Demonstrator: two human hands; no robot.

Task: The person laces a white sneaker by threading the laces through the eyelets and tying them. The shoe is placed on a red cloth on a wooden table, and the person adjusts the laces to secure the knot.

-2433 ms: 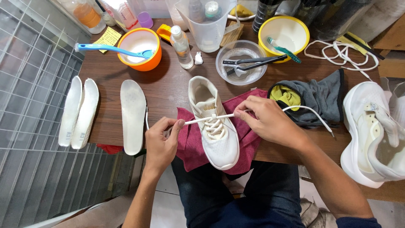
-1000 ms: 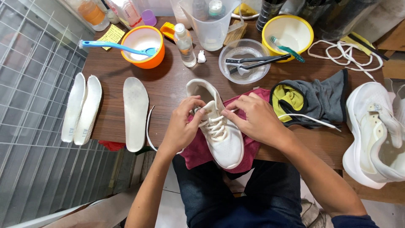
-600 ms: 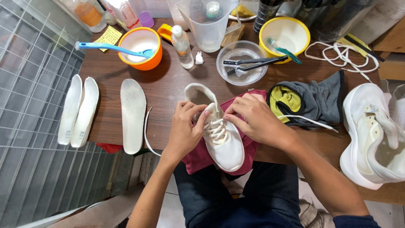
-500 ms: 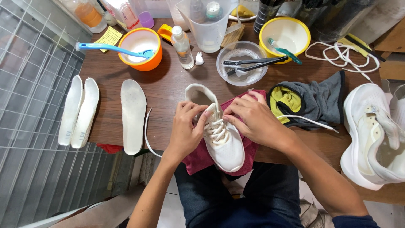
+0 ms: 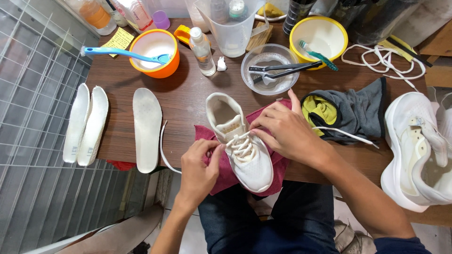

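Note:
A white sneaker (image 5: 245, 146) lies toe toward me on a maroon cloth (image 5: 278, 167) at the front edge of the brown table (image 5: 183, 101). My left hand (image 5: 200, 167) pinches the white shoelace (image 5: 165, 150) at the shoe's left side; the lace's loose end curves off toward the insole. Over the upper eyelets, my right hand (image 5: 282, 131) grips the lace at the shoe's tongue. The other lace end (image 5: 346, 134) trails right across a grey cloth.
Three white insoles (image 5: 146, 127) lie at the left. An orange bowl (image 5: 153, 47) with a blue brush, a small bottle (image 5: 201, 44), a clear bowl (image 5: 269, 68), a yellow bowl (image 5: 318, 35) and a grey-yellow cloth (image 5: 353, 110) stand behind. Another white shoe (image 5: 416, 150) sits right. A wire grid lies left.
My left hand has slid back from the shoe's collar to its left side, drawing the lace outward. My right hand stays on the eyelets.

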